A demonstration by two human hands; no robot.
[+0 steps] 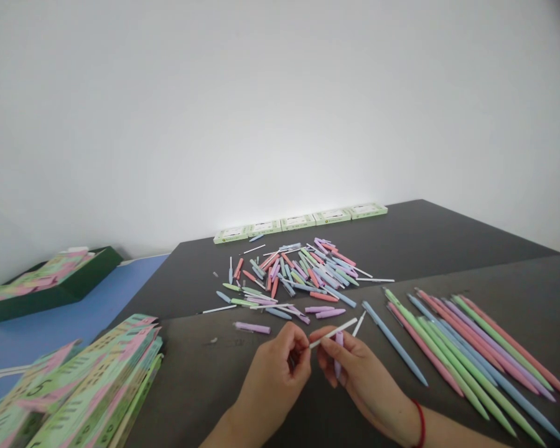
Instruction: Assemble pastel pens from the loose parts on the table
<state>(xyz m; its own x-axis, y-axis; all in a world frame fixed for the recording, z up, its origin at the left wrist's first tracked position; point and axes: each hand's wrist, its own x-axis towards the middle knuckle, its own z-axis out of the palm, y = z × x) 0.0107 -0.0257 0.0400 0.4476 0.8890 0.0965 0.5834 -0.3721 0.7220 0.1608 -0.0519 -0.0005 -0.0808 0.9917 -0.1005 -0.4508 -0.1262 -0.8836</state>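
Note:
Both hands meet low over the near part of the dark table. My right hand (pixel 368 376), with a red cord at the wrist, is closed on a white pen refill (pixel 343 327) and a purple pen barrel piece (pixel 338 356). Pinched at the refill's left end are the fingertips of my left hand (pixel 277 367); whatever small thing they hold there is hidden. Another white refill (pixel 359 323) shows just behind my right fingers, and I cannot tell whether it is held. Beyond the hands lies a heap of loose pastel pen parts (pixel 303 270).
Right of my hands, several assembled pastel pens (pixel 476 354) lie side by side, with a blue pen (pixel 394 342) nearest. Flat green boxes (pixel 298 221) line the wall edge. At left are stacked printed cartons (pixel 93 379) and a dark green tray (pixel 107 258) of packaging.

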